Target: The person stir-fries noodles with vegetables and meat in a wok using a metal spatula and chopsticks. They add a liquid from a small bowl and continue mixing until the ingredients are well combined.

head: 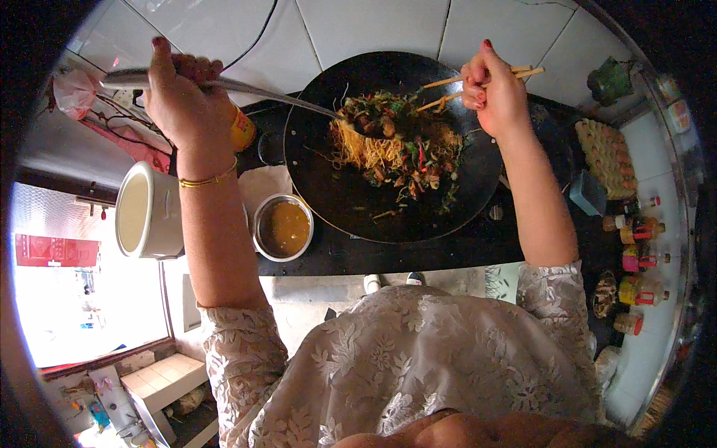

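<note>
A large black wok [336,196] sits on the stove, holding noodles [367,151] mixed with leafy greens, red pepper strips and small brown pieces. My left hand [187,101] grips the metal handle of a ladle or spatula [269,92], which slants down to the right. Its far end is among the food and partly hidden. In my right hand [496,95] is a pair of wooden chopsticks [442,81], their tips apart over the right part of the food. A gold bangle [208,181] circles my left wrist.
A metal bowl of brown liquid [285,228] stands left of the wok, near a white lidded container [148,210]. At right are an egg tray [608,157], a blue-grey box [587,193] and several condiment bottles [641,260]. White wall tiles [369,28] rise behind the wok.
</note>
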A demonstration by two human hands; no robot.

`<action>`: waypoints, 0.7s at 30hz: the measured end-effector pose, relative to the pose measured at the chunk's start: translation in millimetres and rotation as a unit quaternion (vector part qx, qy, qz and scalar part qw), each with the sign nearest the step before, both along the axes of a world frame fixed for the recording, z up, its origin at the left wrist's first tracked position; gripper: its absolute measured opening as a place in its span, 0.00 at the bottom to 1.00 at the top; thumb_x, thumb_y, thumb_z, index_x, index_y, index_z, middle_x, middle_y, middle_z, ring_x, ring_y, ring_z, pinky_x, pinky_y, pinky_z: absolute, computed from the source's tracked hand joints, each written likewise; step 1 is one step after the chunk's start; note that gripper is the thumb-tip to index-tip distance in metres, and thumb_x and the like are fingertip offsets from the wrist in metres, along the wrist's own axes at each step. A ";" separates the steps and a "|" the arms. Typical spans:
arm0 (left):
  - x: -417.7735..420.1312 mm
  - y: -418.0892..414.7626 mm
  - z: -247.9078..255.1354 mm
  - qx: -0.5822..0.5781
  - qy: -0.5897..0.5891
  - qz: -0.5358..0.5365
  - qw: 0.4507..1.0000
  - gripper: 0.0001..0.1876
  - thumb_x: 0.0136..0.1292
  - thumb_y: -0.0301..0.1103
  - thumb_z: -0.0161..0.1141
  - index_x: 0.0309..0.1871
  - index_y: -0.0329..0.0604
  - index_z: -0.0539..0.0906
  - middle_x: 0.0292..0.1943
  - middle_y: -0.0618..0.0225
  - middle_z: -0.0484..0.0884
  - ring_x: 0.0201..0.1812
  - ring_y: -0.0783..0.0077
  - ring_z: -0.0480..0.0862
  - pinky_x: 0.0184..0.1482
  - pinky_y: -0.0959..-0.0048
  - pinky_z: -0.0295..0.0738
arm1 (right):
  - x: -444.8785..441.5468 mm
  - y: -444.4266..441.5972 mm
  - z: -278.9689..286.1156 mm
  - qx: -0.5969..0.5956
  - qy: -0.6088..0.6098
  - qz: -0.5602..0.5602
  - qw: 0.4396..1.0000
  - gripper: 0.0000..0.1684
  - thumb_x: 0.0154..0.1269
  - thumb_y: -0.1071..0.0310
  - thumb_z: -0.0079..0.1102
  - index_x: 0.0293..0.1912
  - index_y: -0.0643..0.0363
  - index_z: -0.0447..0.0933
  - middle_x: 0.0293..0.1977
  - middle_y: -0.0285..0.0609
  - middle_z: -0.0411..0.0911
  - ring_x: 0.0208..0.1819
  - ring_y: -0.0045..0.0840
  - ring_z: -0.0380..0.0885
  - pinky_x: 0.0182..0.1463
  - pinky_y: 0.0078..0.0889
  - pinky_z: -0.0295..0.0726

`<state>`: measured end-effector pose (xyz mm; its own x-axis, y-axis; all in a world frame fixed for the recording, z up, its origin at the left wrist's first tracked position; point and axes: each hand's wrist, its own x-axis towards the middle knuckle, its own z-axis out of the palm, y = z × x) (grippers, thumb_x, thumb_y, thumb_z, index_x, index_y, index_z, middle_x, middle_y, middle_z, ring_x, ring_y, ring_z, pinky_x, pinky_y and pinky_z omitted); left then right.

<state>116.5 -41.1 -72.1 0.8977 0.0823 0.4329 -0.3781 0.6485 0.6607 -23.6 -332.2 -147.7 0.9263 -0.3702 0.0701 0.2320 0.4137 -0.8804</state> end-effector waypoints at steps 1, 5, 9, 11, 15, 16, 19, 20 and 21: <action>-2.2 -3.3 9.5 0.010 -0.032 -0.018 0.999 0.18 0.60 0.37 0.60 0.18 0.45 0.66 0.14 0.71 0.63 0.15 0.75 0.62 0.20 0.72 0.60 | -1.6 -3.1 1.2 -0.017 0.000 -0.005 1.000 0.25 0.68 0.49 0.46 0.20 0.54 0.59 0.20 0.33 0.58 0.14 0.13 0.51 0.18 0.17 0.48; 5.2 -20.2 26.8 0.140 -0.190 -0.216 0.947 0.13 0.65 0.39 0.44 0.24 0.47 0.67 0.18 0.71 0.62 0.19 0.71 0.62 0.24 0.69 0.56 | -10.6 -7.3 5.7 -0.056 0.024 -0.015 0.998 0.26 0.67 0.48 0.47 0.19 0.53 0.58 0.18 0.32 0.57 0.13 0.12 0.51 0.16 0.16 0.46; -53.8 -49.6 47.1 0.188 -0.247 -0.207 0.928 0.13 0.64 0.41 0.51 0.25 0.49 0.66 0.16 0.75 0.61 0.16 0.79 0.59 0.19 0.75 0.53 | -32.9 -15.7 4.8 -0.077 0.092 -0.029 0.992 0.26 0.66 0.48 0.48 0.18 0.52 0.57 0.18 0.30 0.57 0.13 0.10 0.49 0.15 0.15 0.45; -39.0 -33.6 43.6 0.156 -0.191 -0.296 0.923 0.10 0.62 0.39 0.41 0.27 0.48 0.67 0.22 0.70 0.63 0.25 0.70 0.63 0.30 0.67 0.57 | -42.8 -18.1 3.9 -0.089 0.155 -0.045 0.983 0.26 0.66 0.48 0.48 0.18 0.52 0.57 0.18 0.30 0.57 0.13 0.10 0.49 0.15 0.15 0.45; -52.2 -21.1 62.6 0.160 -0.179 -0.319 0.917 0.11 0.64 0.39 0.45 0.25 0.49 0.63 0.20 0.72 0.58 0.22 0.74 0.57 0.27 0.71 0.51 | -65.6 -39.2 -20.0 -0.078 0.204 -0.047 0.975 0.27 0.65 0.46 0.49 0.18 0.51 0.57 0.17 0.30 0.57 0.13 0.11 0.50 0.15 0.15 0.46; -74.8 -30.9 63.1 0.145 -0.126 -0.202 0.960 0.18 0.68 0.39 0.45 0.20 0.47 0.61 0.13 0.76 0.52 0.14 0.80 0.50 0.19 0.77 0.46 | -66.9 -38.8 -25.8 -0.056 0.213 -0.047 0.974 0.27 0.65 0.46 0.49 0.18 0.51 0.57 0.17 0.30 0.58 0.13 0.12 0.51 0.15 0.15 0.47; -61.6 -19.7 42.2 0.162 -0.060 -0.186 0.967 0.16 0.66 0.37 0.50 0.21 0.46 0.64 0.13 0.75 0.56 0.14 0.80 0.53 0.19 0.77 0.49 | -68.3 -35.9 -52.3 0.028 0.198 -0.020 0.980 0.27 0.65 0.46 0.49 0.17 0.51 0.57 0.17 0.31 0.59 0.13 0.12 0.52 0.15 0.15 0.47; -54.7 -18.5 31.8 0.170 -0.029 -0.179 0.969 0.16 0.65 0.37 0.52 0.21 0.46 0.65 0.13 0.75 0.57 0.14 0.80 0.53 0.19 0.77 0.49 | -67.0 -35.4 -65.4 0.045 0.194 -0.031 0.980 0.26 0.65 0.44 0.47 0.19 0.51 0.58 0.16 0.32 0.59 0.13 0.15 0.54 0.14 0.17 0.49; -45.2 -16.6 16.8 0.176 0.003 -0.172 0.969 0.16 0.64 0.36 0.53 0.21 0.46 0.65 0.13 0.75 0.58 0.14 0.80 0.54 0.18 0.77 0.49 | -66.9 -31.1 -72.9 0.065 0.191 -0.023 0.979 0.26 0.65 0.45 0.46 0.19 0.51 0.58 0.16 0.33 0.60 0.13 0.15 0.53 0.14 0.18 0.49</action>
<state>71.3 -57.7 -55.3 0.8482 -0.3742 0.3749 -0.1750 0.4701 0.8651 -90.5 -363.3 -220.6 0.8575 -0.3953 -0.3291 -0.0835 0.5244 -0.8474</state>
